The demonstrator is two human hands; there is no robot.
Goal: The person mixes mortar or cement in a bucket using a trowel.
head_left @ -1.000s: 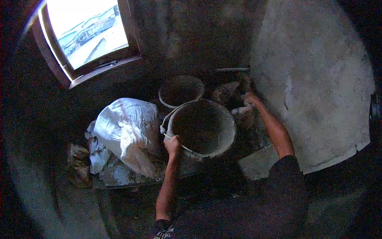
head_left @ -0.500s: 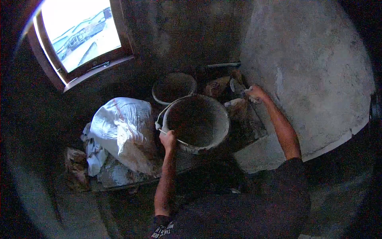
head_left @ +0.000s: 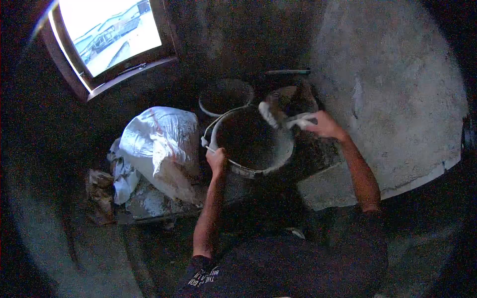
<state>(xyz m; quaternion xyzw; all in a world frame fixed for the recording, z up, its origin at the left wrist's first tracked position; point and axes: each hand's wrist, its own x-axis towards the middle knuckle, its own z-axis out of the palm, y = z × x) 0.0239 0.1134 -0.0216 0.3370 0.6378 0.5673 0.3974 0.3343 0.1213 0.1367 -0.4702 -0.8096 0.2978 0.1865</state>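
Observation:
My left hand (head_left: 217, 160) is closed around the wire handle (head_left: 211, 148) of a large dusty bucket (head_left: 278, 159), at its near left rim. The bucket stands upright, its inside mostly in shadow. In my right hand (head_left: 320, 124) is a trowel-like scooping tool (head_left: 297, 120), gripped by its pale, dusty handle. Its head, blurred by motion, carries a light grey load (head_left: 269, 114) over the bucket's far right rim. Just behind the tool, an open brown bag (head_left: 288, 94) lies against the wall, its contents hard to make out.
A second round bucket (head_left: 226, 97) stands behind the first. To the left sits a bulky white sack (head_left: 161, 131), with crumpled bags (head_left: 99, 193) beside it. The rough plaster wall (head_left: 397, 109) rises close on the right. A window (head_left: 109, 35) is at upper left.
My right hand has brought the tool left from the brown bag to above the bucket, now with pale material on it. My left hand keeps hold of the bucket's handle. The view has shifted slightly.

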